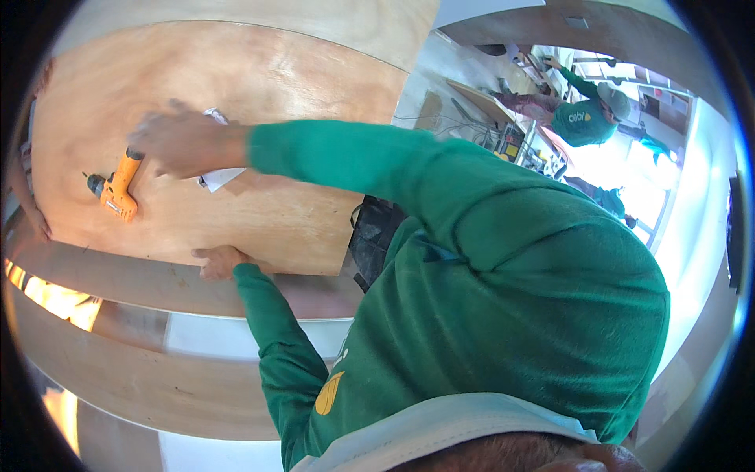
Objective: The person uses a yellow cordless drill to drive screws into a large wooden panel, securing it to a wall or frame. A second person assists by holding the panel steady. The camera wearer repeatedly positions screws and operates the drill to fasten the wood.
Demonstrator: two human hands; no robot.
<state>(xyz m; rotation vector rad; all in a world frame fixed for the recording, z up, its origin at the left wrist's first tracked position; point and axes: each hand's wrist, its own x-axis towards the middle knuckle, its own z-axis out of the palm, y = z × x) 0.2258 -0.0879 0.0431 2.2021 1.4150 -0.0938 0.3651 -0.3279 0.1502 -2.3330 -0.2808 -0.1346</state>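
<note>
My left hand [220, 263] is at the near edge of a light-brown plywood sheet [291, 212], its thumb on top and its fingers bent at the rim. My right hand [189, 141] reaches over the middle of the sheet and is smeared by motion. Its fingers cannot be made out. An orange cordless drill [119, 189] lies on the sheet just left of that hand, its dark chuck pointing left. Partly covered by my right hand and wrist is a crumpled white piece [222, 179], paper or cloth.
Another person's hand [38, 220] touches the sheet's left edge. A black bag-like item [376, 236] is beside my body. Curved panels [157, 370] run below the sheet. At the upper right, a co-worker in green [586, 118] is near a bench with tools and cables.
</note>
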